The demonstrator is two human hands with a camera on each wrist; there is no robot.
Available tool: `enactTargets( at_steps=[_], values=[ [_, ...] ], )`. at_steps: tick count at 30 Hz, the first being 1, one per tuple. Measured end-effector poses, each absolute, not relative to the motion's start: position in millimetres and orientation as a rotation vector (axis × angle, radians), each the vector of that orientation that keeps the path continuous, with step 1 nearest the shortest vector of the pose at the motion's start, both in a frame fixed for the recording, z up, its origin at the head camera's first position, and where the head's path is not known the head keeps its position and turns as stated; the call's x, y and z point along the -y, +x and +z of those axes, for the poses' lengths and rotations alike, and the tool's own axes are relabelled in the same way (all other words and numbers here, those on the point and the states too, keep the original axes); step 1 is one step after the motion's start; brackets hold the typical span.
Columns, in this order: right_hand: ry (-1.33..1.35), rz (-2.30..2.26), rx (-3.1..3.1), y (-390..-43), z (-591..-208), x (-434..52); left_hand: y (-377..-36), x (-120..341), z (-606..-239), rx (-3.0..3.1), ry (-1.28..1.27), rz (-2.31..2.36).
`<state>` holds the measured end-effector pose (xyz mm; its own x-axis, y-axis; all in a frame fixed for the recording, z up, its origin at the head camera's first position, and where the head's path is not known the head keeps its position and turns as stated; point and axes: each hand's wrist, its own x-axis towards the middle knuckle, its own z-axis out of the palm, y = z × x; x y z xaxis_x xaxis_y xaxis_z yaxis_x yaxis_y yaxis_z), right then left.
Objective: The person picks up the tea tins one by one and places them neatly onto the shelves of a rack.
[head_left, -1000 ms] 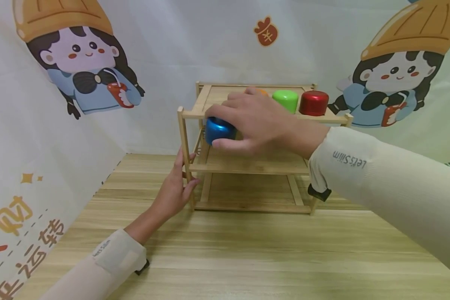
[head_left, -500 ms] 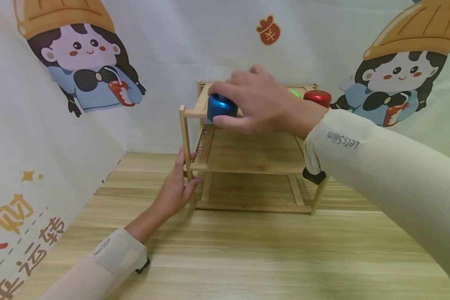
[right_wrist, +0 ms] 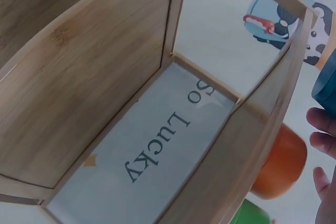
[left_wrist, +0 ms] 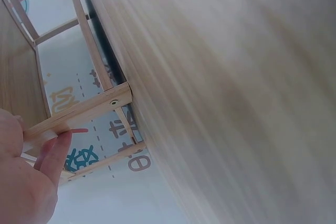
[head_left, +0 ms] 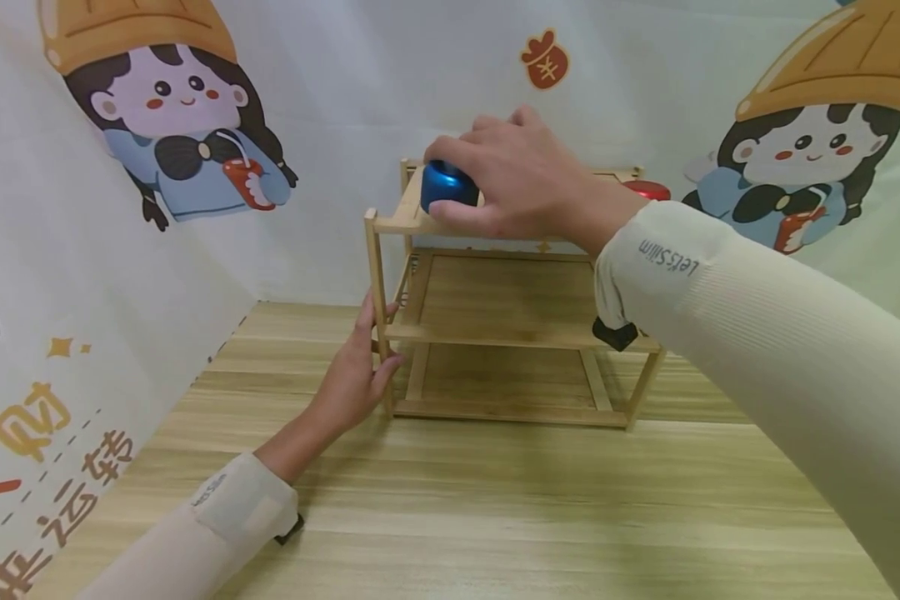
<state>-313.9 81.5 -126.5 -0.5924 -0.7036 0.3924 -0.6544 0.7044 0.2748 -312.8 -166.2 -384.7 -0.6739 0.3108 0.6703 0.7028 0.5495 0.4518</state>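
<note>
A three-tier wooden rack (head_left: 495, 336) stands on the table. My left hand (head_left: 352, 375) grips its front left post (head_left: 377, 275), thumb to the front; the left wrist view shows the fingers (left_wrist: 56, 158) around the wood. Over the left part of the top shelf, my right hand (head_left: 528, 179) holds a shiny blue cup (head_left: 448, 190), rounded at the top. The right wrist view catches just an edge of this cup and some fingertips. An orange cup (right_wrist: 281, 166) and a green cup (right_wrist: 252, 214) show there too; in the head view the right hand hides them.
A red cup (head_left: 648, 191) sits at the right end of the top shelf, partly behind the right forearm. The middle shelf (head_left: 510, 292) and bottom shelf (head_left: 506, 375) lie below. A printed cloth (head_left: 360, 75) hangs behind the rack, above the wood-grain table (head_left: 495, 508).
My right hand has lifted the blue cup from in front of the rack, below the top shelf's edge, up over that shelf. The left hand keeps its grip on the post.
</note>
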Motion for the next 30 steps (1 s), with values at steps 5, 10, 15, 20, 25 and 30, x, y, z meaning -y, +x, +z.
enactTargets(
  at_steps=[5,10,15,20,25,30],
  values=[
    [0.965,-0.136,2.478,-318,-128,-84,-313,165,-384,2.272,-0.818,-0.986],
    [0.906,-0.169,2.518,-322,-128,-81,-313,166,-385,2.267,-0.821,-0.986],
    [0.879,-0.227,2.558,-326,-128,-78,-312,165,-385,2.268,-0.816,-0.994],
    [0.864,-0.274,2.584,-329,-131,-78,-312,164,-384,2.287,-0.809,-1.016],
    [0.876,-0.286,2.572,-332,-133,-77,-312,165,-384,2.290,-0.802,-1.029],
    [0.877,-0.285,2.574,-334,-134,-78,-312,165,-384,2.294,-0.802,-1.014]
  ],
)
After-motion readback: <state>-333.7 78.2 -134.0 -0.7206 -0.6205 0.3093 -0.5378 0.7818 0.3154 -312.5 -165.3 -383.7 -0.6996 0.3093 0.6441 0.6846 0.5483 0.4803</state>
